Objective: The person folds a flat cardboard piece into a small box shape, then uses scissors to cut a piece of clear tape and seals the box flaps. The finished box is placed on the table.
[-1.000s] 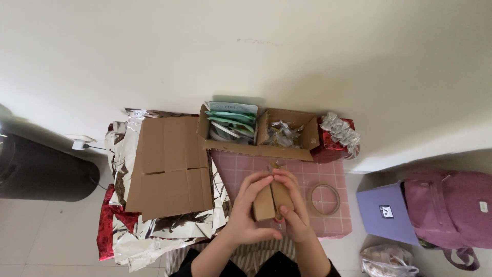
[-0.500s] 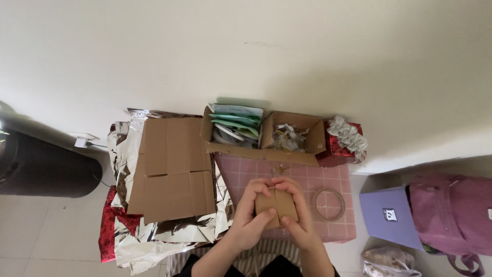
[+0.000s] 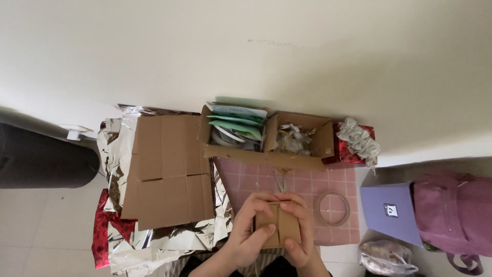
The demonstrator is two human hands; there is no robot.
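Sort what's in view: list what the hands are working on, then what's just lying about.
In hand:
small cardboard box, gripped by left hand and right hand
pink checked mat beneath

Lying about:
tape ring
flattened cardboard
silver foil wrap
open carton
red gift box
purple card
pink bag

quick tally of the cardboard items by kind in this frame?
Small cardboard box held in left hand and right hand: 1
Flattened cardboard sheet: 1
Open cardboard box with compartments: 1
Total: 3
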